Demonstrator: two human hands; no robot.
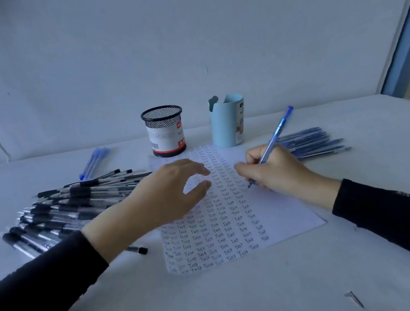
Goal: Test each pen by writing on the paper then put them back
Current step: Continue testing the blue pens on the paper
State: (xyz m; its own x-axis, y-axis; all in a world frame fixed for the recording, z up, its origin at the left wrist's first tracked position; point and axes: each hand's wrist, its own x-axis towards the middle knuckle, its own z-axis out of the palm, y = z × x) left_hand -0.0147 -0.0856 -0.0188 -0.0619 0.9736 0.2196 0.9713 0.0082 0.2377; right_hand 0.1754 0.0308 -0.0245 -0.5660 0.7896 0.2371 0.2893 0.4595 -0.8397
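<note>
Bench (218,298), white: paper (285,212) at centre, rows of "Test". Right hand (277,169) pinches blue pen (278,129), tip on paper. Left hand (162,195) spread, relaxed, above paper. Black pens (73,202) heaped left; blue pens (312,142) right.

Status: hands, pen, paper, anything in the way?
Right hand grips translucent blue pen, tip at white paper sheet. Left hand open over sheet's left side. Black pens piled left, blue pens right; nothing blocks the writing spot.
</note>
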